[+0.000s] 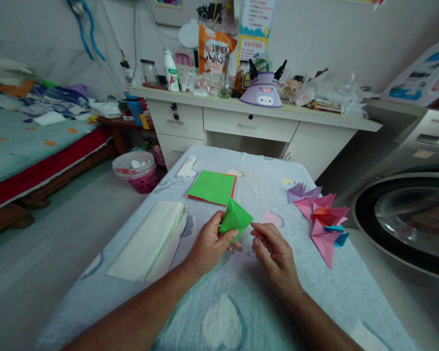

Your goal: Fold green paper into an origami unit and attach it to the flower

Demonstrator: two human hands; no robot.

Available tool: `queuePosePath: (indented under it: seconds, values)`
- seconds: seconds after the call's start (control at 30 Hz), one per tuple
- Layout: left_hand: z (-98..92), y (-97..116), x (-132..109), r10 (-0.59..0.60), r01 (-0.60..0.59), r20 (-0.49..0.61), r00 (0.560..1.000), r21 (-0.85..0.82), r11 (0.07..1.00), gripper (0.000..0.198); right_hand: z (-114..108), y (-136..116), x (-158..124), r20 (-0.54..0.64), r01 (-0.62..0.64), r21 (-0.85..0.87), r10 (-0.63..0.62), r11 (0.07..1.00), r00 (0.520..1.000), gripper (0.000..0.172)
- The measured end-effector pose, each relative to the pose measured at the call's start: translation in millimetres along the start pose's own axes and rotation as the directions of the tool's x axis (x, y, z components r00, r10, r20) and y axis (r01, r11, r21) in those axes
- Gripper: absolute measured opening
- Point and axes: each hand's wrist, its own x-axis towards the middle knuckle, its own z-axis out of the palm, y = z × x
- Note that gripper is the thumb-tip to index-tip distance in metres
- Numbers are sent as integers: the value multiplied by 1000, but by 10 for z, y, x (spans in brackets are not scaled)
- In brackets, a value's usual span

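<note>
A piece of green origami paper (236, 219), folded into a small diamond shape, is held above the table by my left hand (214, 239). The left thumb lies across its lower front, with fingers behind it. Close to its right corner is my right hand (274, 253), fingers loosely bent and thumb apart from the index finger. The index fingertip is at that corner; whether it touches I cannot tell. Beyond my left hand lies a stack of square paper (212, 186), green on top with a red edge below. Folded paper pieces (324, 214) in purple, pink, orange and blue lie to the right.
A patterned light blue cloth covers the table (223, 321). On its left are a folded pale sheet (149, 243) and a narrow white box (186, 167). A cluttered white desk (249, 119) stands behind, a washing machine (417, 209) right, a pink bin (142, 180) left.
</note>
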Motion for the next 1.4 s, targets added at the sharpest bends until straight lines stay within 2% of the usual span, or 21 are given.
queuePosePath:
  seconds: [0.2,0.67,0.9,1.17,1.4]
  values:
    - [-13,-23,-15,31,-31,3,1000,52,998,21,-4,2,-3,2,-6,12,6,1000,1000,34]
    - [-28,-9,-51,247,-267,106,963,278,923,5,10,-10,-6,57,75,33,-77,997,995,40]
    - [-69,-45,-49,308,-339,144,941,434,835,15,4,-43,9,106,57,39,-61,998,993,38]
    - [-60,-30,-59,308,-344,154,939,427,836,22,-7,-105,41,157,30,43,-36,999,987,34]
    - [-56,-37,-81,314,-341,133,940,422,840,34,-7,-73,23,184,66,66,-77,996,980,36]
